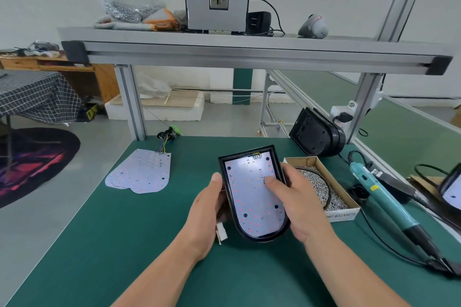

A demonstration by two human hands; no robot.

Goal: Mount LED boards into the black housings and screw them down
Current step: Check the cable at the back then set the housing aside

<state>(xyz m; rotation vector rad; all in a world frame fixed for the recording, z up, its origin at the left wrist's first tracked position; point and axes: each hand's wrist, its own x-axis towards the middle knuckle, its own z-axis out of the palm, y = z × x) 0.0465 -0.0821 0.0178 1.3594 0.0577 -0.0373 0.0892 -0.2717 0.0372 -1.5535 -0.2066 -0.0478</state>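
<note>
Green bench [124,232], both hands gripping black housing [272,151], LED board [252,197] inside

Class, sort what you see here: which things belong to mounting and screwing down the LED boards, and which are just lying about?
Job: black housing held by left hand and right hand, LED board inside it, spare LED boards, box of screws, electric screwdriver, other housings.
Lying about: gloves and power adapter on the shelf, floor rug.
</note>
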